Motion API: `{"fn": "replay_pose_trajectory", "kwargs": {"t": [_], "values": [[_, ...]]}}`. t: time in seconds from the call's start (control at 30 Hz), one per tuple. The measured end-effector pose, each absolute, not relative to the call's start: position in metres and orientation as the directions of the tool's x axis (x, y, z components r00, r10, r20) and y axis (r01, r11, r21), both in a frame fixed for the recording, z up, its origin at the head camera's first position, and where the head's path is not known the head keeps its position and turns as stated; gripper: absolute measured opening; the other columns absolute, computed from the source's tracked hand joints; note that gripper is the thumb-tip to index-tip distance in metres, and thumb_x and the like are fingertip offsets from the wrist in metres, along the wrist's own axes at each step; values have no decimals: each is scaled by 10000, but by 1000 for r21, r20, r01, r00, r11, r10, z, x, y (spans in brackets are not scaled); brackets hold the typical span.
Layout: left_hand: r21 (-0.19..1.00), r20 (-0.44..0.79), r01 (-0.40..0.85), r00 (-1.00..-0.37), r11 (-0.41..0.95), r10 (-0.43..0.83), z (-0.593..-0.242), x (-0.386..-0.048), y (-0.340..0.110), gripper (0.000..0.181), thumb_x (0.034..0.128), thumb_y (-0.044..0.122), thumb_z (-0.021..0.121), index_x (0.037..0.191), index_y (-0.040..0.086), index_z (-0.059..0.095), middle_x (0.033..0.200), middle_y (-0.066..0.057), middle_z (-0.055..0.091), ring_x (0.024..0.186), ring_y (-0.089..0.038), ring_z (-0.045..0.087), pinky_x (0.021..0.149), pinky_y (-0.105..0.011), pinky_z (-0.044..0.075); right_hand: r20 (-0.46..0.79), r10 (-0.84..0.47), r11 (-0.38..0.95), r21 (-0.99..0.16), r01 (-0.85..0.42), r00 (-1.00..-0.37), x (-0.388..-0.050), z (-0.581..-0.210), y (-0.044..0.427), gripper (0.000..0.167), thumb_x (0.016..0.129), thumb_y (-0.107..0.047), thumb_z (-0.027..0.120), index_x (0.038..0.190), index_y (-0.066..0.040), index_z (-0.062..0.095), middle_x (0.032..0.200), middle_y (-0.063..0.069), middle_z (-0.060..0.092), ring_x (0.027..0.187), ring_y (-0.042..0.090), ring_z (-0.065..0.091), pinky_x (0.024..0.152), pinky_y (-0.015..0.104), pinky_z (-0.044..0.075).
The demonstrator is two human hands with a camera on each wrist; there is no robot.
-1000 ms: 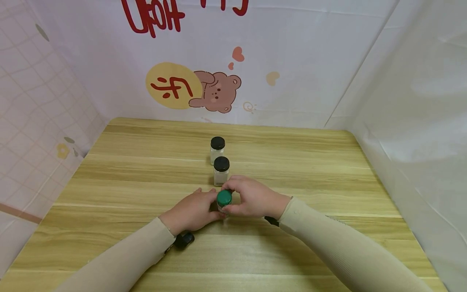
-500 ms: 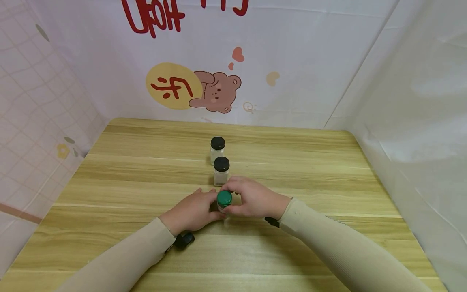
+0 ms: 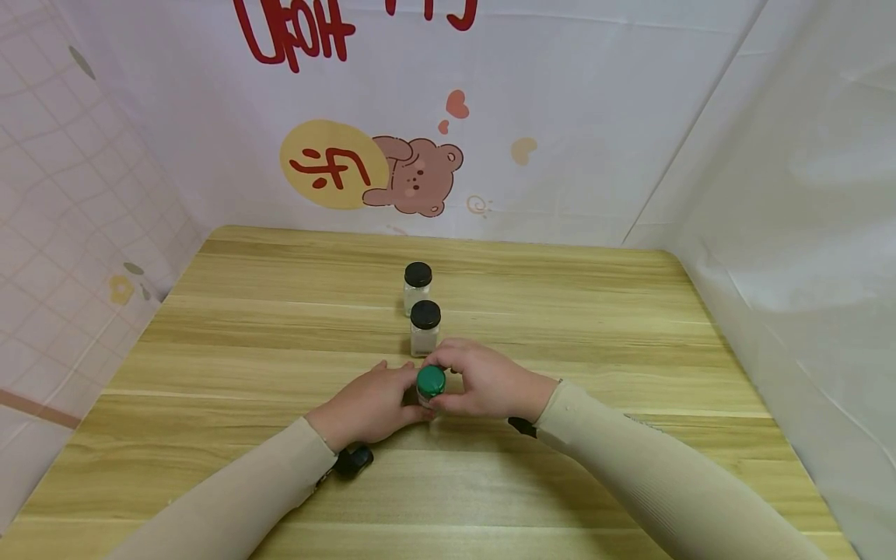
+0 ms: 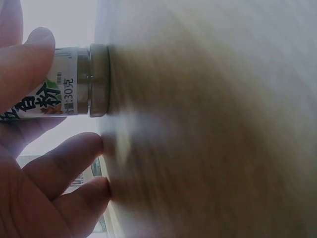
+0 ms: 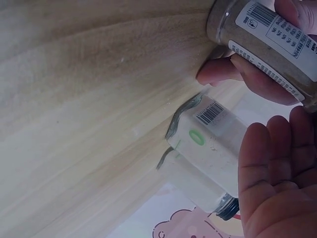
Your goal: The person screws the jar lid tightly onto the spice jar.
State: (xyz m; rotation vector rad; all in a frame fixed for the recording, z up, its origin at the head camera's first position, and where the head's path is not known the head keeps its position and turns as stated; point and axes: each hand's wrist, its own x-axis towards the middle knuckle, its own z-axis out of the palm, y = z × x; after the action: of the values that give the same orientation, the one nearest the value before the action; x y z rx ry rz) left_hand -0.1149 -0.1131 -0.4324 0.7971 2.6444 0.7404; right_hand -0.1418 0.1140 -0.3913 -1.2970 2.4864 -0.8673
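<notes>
A spice jar [image 3: 430, 381] with a green lid stands upright on the table in the middle of the head view. Brown powder and a white printed label show on the jar [image 5: 277, 44] in the right wrist view. My left hand [image 3: 371, 400] grips its body low down, thumb in front; in the left wrist view two fingers [image 4: 69, 168] rest on the tabletop beside it. From the other side, my right hand [image 3: 490, 381] holds the green lid between thumb and curled index finger. The right hand's remaining fingers [image 5: 277, 158] are loosely bent in the right wrist view.
Two clear square jars with black lids stand behind the hands, a nearer jar [image 3: 425, 330] and a farther jar [image 3: 417, 288], almost in line. Around the wooden table [image 3: 595, 311] hang printed white cloth walls [image 3: 560, 93] at the back and sides.
Both hands stay in place around the spice jar. The green lid and the right fingertips have shifted only very slightly.
</notes>
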Motion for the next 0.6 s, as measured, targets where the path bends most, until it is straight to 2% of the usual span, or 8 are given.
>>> {"fn": "replay_pose_trajectory", "kwargs": {"t": [0.2,0.6], "values": [[547,-109,441,-805,711,583,-434,-116,-113,409,972,427,755,1320,235,661,1223,-12,695,1198,-219,711,1216,-677,330,91,-803,430,-596,-679,-588,-142,-392,114,302,924,-209,819,1194,-134,706,1175,-21,698,1111,126,630,1012,340,551],[549,-115,432,-809,715,577,-432,-115,-112,418,974,426,754,1334,237,659,1224,4,699,1206,-217,709,1227,-674,316,105,-813,407,-600,-688,-573,-142,-391,115,305,924,-175,813,1206,-135,703,1193,-16,696,1129,129,632,1023,315,540]]}}
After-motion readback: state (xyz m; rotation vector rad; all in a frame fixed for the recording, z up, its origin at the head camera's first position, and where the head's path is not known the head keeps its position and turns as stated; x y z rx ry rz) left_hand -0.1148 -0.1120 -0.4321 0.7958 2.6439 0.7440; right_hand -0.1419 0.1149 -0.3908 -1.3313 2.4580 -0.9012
